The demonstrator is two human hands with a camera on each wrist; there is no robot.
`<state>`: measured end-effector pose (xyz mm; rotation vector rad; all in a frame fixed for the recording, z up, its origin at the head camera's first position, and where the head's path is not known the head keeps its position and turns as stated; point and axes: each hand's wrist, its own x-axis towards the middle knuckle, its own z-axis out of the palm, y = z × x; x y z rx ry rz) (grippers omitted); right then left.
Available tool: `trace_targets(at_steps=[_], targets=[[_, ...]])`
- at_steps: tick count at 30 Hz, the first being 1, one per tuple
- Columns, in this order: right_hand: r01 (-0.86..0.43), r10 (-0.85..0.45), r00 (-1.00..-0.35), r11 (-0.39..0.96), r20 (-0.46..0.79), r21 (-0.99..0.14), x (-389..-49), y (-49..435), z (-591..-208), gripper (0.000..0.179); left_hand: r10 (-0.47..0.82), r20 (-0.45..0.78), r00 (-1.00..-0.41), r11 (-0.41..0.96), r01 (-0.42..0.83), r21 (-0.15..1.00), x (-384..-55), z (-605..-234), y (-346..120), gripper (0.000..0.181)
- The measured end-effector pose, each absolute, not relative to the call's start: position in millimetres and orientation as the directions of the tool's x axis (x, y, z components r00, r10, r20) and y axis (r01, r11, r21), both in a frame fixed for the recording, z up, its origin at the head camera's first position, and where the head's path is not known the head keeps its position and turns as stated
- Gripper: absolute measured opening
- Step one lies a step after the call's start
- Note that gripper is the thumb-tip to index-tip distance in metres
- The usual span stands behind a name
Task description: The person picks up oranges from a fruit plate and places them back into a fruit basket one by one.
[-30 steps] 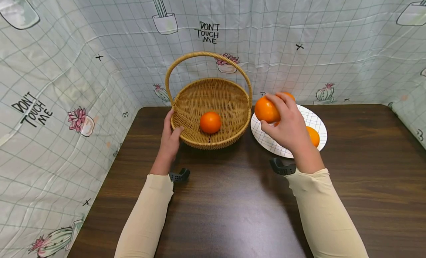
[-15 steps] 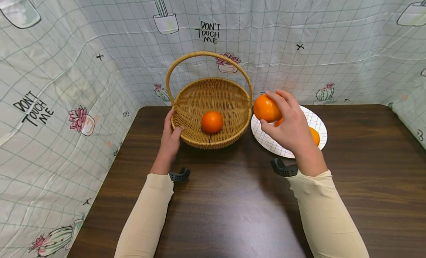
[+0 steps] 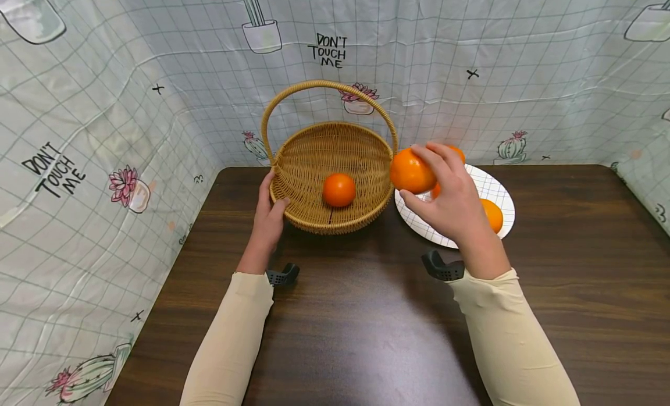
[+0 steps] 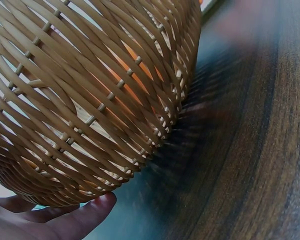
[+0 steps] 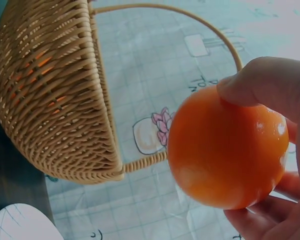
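- One orange fruit (image 3: pixel 412 170) is being pinched by the right hand (image 3: pixel 454 205), likely preventing slipping
- The left hand (image 3: pixel 268 220) is pinching the basket (image 3: pixel 332 153) rim, probably steadying it

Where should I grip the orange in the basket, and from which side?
Probably across the widest part of the orange, pinching opposite sides, coming down from the near side. It is round with no stem or handle in sight, shows whole above the basket's near rim, and the arched handle doesn't cross it in the head view.
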<state>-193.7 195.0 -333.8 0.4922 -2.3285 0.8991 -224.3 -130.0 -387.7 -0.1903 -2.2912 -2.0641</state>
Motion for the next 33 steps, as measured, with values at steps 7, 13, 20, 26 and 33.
trace_targets(at_steps=[7,13,20,26,33], targets=[[-0.539,-0.145,-0.745,0.705,0.651,-0.461,-193,190,-335,0.070,0.062,0.111,-0.992,0.103,0.117,0.988,-225,-388,-130,0.066],[-0.549,-0.142,-0.730,0.704,0.668,-0.450,-194,186,-338,0.074,0.063,0.111,-0.992,0.102,0.117,0.988,-225,-388,-131,0.066],[-0.559,-0.145,-0.709,0.713,0.690,-0.424,-196,180,-342,0.075,0.059,0.110,-0.992,0.110,0.116,0.987,-224,-388,-131,0.067],[-0.576,-0.169,-0.697,0.710,0.697,-0.404,-198,177,-348,0.075,0.061,0.110,-0.992,0.110,0.116,0.987,-224,-388,-131,0.067],[-0.576,-0.184,-0.710,0.708,0.679,-0.409,-199,173,-350,0.074,0.060,0.108,-0.992,0.108,0.115,0.987,-224,-387,-131,0.067]])
